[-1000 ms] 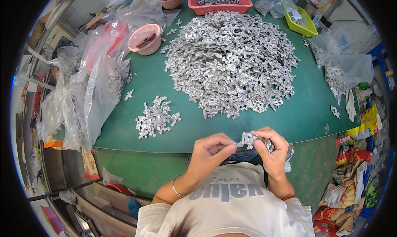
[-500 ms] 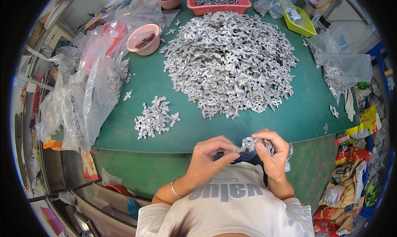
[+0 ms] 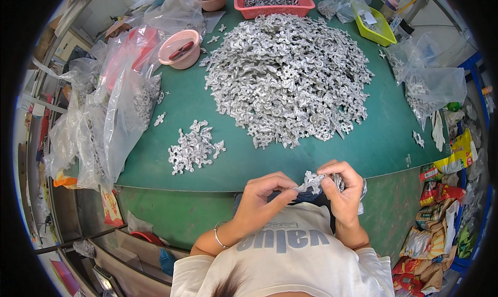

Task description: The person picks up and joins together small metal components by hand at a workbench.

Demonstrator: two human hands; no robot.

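Pinching the metal part (image 3: pixel 312 181) (possibly several together) in the right hand (image 3: pixel 346 202) at its right end and in the left hand (image 3: pixel 257 199) at its left, with long axis roughly left to right, at the near edge of the worktop (image 3: pixel 244 164), with neither hand nearer.

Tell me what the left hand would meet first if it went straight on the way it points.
Probably the metal piece in the right hand; the left hand looks very close and may be touching it.
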